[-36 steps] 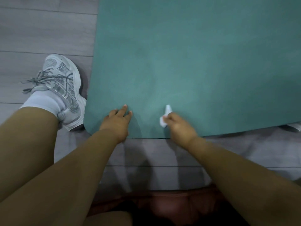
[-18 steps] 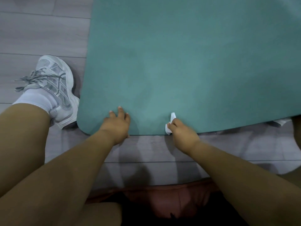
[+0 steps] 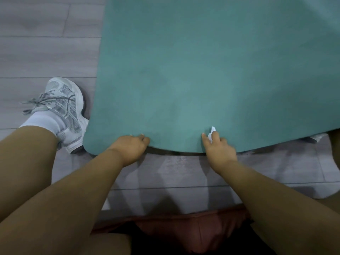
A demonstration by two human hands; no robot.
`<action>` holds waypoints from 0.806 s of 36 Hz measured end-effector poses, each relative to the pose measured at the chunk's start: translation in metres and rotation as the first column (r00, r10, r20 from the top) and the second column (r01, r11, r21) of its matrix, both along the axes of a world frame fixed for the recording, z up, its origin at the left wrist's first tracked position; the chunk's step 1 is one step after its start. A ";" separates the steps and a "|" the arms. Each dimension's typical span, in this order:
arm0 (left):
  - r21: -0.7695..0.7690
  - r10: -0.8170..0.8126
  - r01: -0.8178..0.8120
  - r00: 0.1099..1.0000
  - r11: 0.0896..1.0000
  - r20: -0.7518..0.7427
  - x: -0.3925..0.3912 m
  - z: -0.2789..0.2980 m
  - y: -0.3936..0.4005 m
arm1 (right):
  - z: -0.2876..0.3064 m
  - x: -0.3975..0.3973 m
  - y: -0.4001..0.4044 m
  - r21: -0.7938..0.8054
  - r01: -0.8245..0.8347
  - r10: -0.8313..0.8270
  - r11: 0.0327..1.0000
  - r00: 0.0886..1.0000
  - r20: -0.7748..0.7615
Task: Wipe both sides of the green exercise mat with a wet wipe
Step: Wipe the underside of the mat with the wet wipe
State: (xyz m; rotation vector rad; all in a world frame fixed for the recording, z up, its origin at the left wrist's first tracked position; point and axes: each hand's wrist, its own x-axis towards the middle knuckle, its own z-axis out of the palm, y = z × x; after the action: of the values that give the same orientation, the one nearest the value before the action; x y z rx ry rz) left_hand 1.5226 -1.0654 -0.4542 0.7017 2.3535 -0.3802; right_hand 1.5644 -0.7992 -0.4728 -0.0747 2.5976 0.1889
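Grey plank floor (image 3: 46, 43) lies under the green exercise mat (image 3: 202, 70), which covers most of the view and reaches past the top and right edges. Its near edge bows up off the floor between the two hands, with a dark gap beneath. At that edge the left hand (image 3: 130, 146) grips the mat with curled fingers. Further right along the same edge, the right hand (image 3: 219, 146) grips it too, with a crumpled white wet wipe (image 3: 212, 134) pinched in its fingers against the mat's top. A grey and white sneaker (image 3: 64, 109) stands just beside the mat's left corner.
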 end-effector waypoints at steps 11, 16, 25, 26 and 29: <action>0.105 0.007 -0.002 0.998 0.994 -0.055 0.005 0.024 0.009 | 0.046 -0.018 0.019 0.024 0.008 -0.005 1.000 0.994 -0.108; 0.235 0.119 -0.104 0.992 0.966 -0.051 0.017 0.037 0.031 | 0.063 -0.014 0.038 0.046 0.046 -0.039 0.998 0.988 -0.147; 0.204 0.039 -0.058 0.995 0.977 0.095 0.050 0.037 0.070 | 0.076 0.009 0.066 0.172 0.016 -0.022 0.985 0.999 0.036; 0.206 0.035 -0.059 0.993 0.977 0.117 0.053 0.037 0.073 | 0.076 0.013 0.067 0.182 0.015 -0.026 0.983 0.998 0.061; 0.226 0.015 -0.052 0.987 0.973 0.162 0.059 0.035 0.077 | 0.074 0.023 0.071 0.188 0.017 -0.046 0.982 0.987 0.152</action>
State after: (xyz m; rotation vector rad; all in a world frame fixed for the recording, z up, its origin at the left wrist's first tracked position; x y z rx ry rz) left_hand 1.5812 -0.9882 -0.4191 0.7675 2.2739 -0.0329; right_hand 1.5871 -0.7282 -0.3983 0.0187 2.4118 0.3982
